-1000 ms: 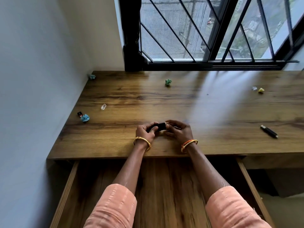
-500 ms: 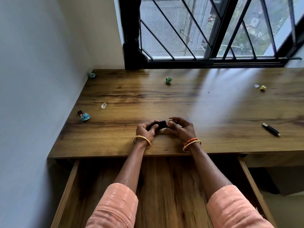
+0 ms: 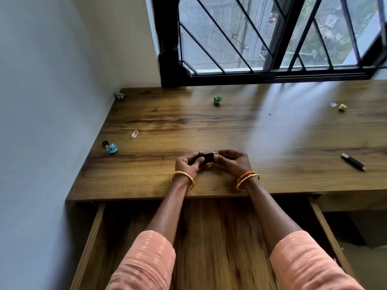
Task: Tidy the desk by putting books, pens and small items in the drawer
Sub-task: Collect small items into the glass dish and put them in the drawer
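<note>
Desk (image 3: pixel 240 130): wood-grain top, set into a corner with a wall on its left and a barred window (image 3: pixel 272 34) along its far edge. All positions below are given relative to the desk.

Drawer (image 3: pixel 219 237): pulled out from under the desk's near edge, below the forearms. Wooden floor visible; no contents can be made out between the arms.

Left hand (image 3: pixel 187 164) and right hand (image 3: pixel 231 162): both resting on the desk, near its front edge, about mid-width. Fingers of both hands curled and clamped on one small black item (image 3: pixel 206 158) held between them. A pale tip shows at the item's right end; what the item is cannot be told. Bangles on both wrists.

Black stick (image 3: pixel 352 161): lying flat on the desk's right side, near the front, well apart from the hands. Looks like a pen or USB stick; cannot tell which.

Blue wad (image 3: pixel 112 148): desk's left edge, touching or just beside a small black-and-red piece (image 3: pixel 105 143).

Green wad (image 3: pixel 217 100): far centre of the desk, near the window.

Teal wad (image 3: pixel 120 95): desk's far left corner.

Yellow wad (image 3: pixel 342 106): far right of the desk, just beside a clear piece (image 3: pixel 333 104).

Clear cap (image 3: pixel 134 133): left part of the desk, beyond the blue wad.
</note>
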